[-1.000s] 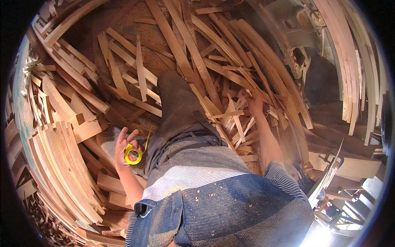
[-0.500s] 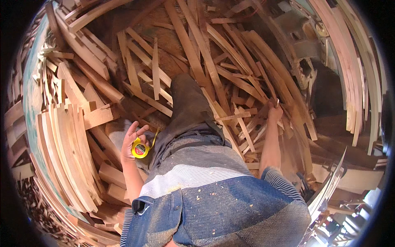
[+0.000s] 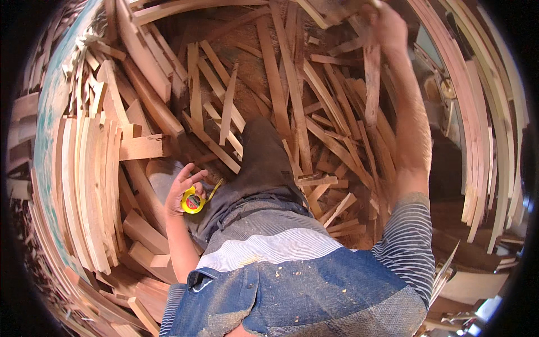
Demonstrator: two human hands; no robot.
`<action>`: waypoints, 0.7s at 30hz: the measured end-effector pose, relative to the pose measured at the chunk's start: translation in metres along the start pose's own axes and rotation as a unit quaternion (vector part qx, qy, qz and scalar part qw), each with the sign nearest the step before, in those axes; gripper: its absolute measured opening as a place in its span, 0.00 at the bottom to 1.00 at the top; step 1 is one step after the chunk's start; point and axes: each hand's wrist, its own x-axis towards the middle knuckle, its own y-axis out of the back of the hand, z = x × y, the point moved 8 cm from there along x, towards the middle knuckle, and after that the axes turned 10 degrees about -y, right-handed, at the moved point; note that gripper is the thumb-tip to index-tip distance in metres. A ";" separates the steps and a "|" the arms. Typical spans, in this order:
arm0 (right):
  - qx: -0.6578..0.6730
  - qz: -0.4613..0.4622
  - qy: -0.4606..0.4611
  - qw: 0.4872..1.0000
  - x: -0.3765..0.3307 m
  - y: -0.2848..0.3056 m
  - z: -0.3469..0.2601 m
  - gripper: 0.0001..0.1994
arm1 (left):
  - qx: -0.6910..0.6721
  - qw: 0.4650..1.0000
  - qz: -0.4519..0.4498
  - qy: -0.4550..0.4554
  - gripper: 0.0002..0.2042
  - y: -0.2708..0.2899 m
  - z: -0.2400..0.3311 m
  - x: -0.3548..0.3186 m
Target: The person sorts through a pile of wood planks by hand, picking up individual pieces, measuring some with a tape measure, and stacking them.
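My left hand is closed round a yellow tape measure, with some fingers raised. A short length of its yellow blade sticks out toward my thigh. At the upper right, my right arm is stretched far forward. My right hand is closed on a wooden strip; the strip hangs down beside the forearm, and a pale end shows above the fingers. The grip itself is partly blurred. Beneath the strip lies a loose heap of wooden offcuts.
Many boards stand stacked along the left by a green-blue surface. Long planks rise at the right. Loose strips and wedges cover the sawdust-strewn ground ahead and around my legs.
My right hand has gone from the offcut heap forward and up, bringing a wooden strip with it. My left hand keeps the tape measure in nearly the same place. The view has shifted slightly.
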 end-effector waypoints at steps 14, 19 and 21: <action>-0.345 -0.318 0.002 0.883 -0.024 -0.294 0.283 0.31 | -0.028 0.999 0.038 0.018 0.33 0.012 0.000 0.012; -0.336 -0.472 -0.126 0.805 -0.105 -0.278 0.331 0.42 | -0.063 0.995 0.077 0.025 0.32 0.017 -0.005 0.008; -0.369 -0.487 -0.118 0.783 -0.123 -0.272 0.341 0.46 | -0.085 0.993 0.072 0.023 0.30 0.016 -0.004 0.011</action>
